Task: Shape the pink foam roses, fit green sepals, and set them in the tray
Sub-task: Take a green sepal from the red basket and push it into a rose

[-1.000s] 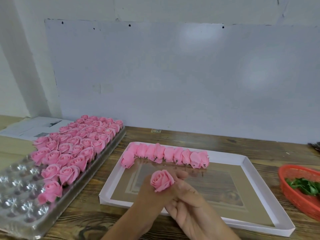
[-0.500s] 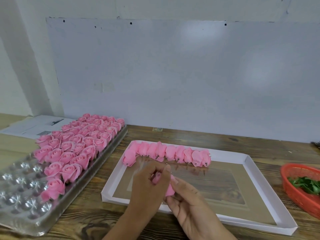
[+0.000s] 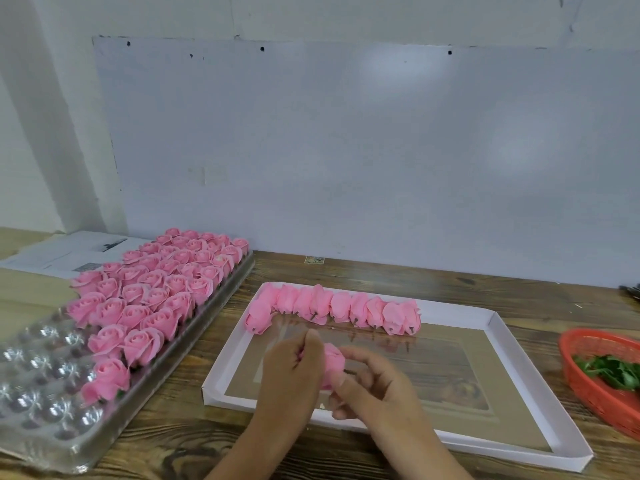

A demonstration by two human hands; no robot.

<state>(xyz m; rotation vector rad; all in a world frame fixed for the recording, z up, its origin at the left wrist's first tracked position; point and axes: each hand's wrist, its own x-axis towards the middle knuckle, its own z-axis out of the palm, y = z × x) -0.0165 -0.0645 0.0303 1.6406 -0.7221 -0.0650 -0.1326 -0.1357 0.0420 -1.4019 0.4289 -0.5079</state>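
A pink foam rose (image 3: 333,359), mostly hidden, is gripped between left hand (image 3: 289,372) and right hand (image 3: 375,386); green sepals (image 3: 613,370), seemingly, lie in the cut-off red basket (image 3: 588,393).

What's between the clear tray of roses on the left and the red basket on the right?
In the head view, the white tray lies between the clear tray and the red basket; both hands hold one rose over it.

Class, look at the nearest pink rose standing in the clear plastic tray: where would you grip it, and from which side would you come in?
Take the nearest rose low on its outer petals, fingers on opposite sides, coming from above and the near side. It stands upright in the clear tray with empty cups in front and roses behind.
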